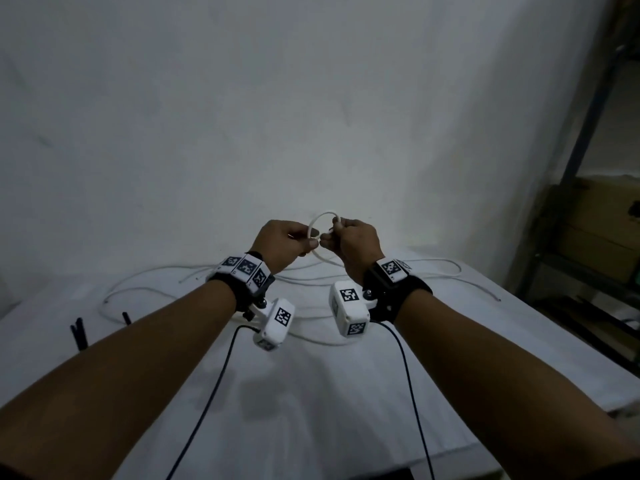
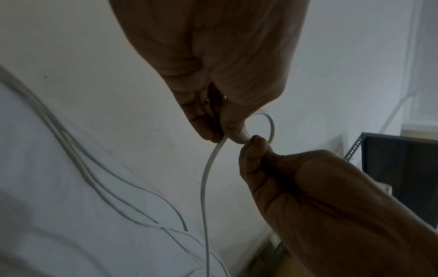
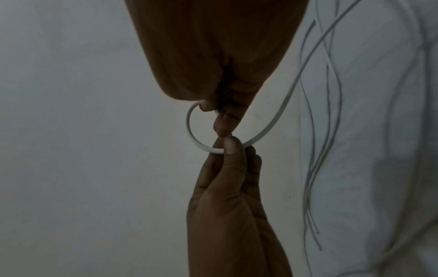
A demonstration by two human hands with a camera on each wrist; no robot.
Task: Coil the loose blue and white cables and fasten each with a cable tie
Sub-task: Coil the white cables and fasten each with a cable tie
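Cable ties (image 1: 79, 336) — head view (only)

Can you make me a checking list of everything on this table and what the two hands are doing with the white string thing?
Surface: table under a white cloth.
Job's things: white cable bent into one small loop, held up above the table; its long tail runs down to the cloth.
Clutter: black strips at the table's left edge, perhaps cable ties.
Grippers: left hand and right hand both pinch the loop.
Cables: loose pale cables lie uncoiled; colours hard to tell in the dim light.
Surroundings: white wall; metal shelf at right.
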